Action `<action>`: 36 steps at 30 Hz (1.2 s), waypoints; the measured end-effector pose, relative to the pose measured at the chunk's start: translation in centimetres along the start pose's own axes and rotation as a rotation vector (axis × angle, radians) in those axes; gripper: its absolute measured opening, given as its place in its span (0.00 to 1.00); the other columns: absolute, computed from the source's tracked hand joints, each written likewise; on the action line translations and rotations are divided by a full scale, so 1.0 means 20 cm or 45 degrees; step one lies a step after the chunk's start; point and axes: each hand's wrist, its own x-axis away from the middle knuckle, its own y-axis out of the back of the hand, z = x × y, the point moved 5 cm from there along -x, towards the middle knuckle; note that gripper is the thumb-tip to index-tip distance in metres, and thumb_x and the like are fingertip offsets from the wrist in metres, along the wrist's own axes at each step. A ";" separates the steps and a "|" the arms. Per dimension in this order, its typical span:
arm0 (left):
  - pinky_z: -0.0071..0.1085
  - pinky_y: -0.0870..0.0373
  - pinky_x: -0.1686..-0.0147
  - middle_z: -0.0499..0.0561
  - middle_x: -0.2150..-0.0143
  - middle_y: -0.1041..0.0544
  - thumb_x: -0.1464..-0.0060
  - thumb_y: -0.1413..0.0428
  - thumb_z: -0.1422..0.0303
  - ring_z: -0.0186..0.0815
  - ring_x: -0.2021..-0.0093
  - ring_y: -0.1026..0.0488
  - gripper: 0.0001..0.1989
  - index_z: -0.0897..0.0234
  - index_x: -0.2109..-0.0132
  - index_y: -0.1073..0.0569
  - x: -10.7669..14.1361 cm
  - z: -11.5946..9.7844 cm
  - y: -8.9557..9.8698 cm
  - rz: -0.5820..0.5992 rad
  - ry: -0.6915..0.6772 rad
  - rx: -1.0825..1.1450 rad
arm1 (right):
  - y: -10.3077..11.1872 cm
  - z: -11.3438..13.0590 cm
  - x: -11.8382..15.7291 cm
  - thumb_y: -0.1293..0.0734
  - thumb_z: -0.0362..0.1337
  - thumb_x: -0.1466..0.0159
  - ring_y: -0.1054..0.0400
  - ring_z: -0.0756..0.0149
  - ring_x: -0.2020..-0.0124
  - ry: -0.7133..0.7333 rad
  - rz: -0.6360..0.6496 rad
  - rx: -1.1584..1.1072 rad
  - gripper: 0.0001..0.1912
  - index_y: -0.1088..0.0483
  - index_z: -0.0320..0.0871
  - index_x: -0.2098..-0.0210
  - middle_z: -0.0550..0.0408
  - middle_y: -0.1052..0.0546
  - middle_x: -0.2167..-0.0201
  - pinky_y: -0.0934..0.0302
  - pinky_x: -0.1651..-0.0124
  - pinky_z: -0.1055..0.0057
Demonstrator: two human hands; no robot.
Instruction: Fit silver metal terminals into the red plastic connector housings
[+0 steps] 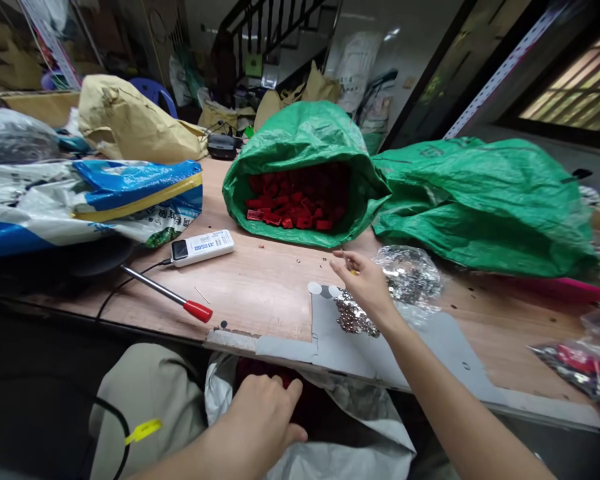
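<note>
Head view: the right hand (pixel 367 287) is held over the bench (pixel 265 293) just in front of the green sack (pixel 300 133), thumb and fingers closed around what looks like a slim tool (pixel 349 262) with a yellow bit; its tip is too small to be read. The left hand (pixel 267 413) is held at the mouth of the grey sack (pixel 350 460) below the bench edge, fingers loosely curled; whether anything is gripped can't be told. Red parts (pixel 285 207) are heaped inside the green sack, and red is also glimpsed in the grey one. Work is judged to be midway: red parts are left in the green sack, and metal pieces (pixel 353 317) are left piled on the grey sheet (pixel 430 340), more in a clear bag (pixel 413 273) beside them; finished count can't be told. Bench is wood-toned, worn along the front edge, with a white device (pixel 203 248) and a red-handled rod (pixel 170 293) at left. A second green sack (pixel 485 200) is set at right. Behind, stairs (pixel 275 30), stored sacks and a barred window (pixel 575 87) are seen.
</note>
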 end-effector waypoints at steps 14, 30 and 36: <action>0.26 0.29 0.64 0.53 0.64 0.18 0.44 0.37 0.61 0.37 0.64 0.21 0.14 0.63 0.53 0.19 -0.13 0.08 0.10 -0.027 -0.349 1.266 | -0.24 -0.03 -0.75 0.30 0.30 0.35 0.28 0.59 0.63 0.005 0.016 0.430 0.02 0.25 0.39 0.62 0.51 0.22 0.66 0.35 0.58 0.65; 0.28 0.23 0.49 0.49 0.51 0.20 0.44 0.42 0.82 0.34 0.50 0.22 0.24 0.56 0.44 0.28 -0.13 0.06 0.10 -1.104 -0.680 0.754 | -0.05 0.23 0.75 0.28 0.35 0.34 0.30 0.66 0.74 0.223 0.141 -0.434 0.02 0.23 0.44 0.61 0.57 0.22 0.72 0.37 0.71 0.73; 0.27 0.22 0.60 0.47 0.59 0.19 0.48 0.33 0.72 0.34 0.61 0.20 0.15 0.59 0.54 0.25 -0.19 0.13 0.07 -1.112 -0.450 0.787 | 0.17 -0.07 0.71 0.32 0.43 0.33 0.25 0.59 0.67 -0.076 -0.086 -0.214 0.10 0.20 0.44 0.62 0.51 0.18 0.64 0.33 0.63 0.68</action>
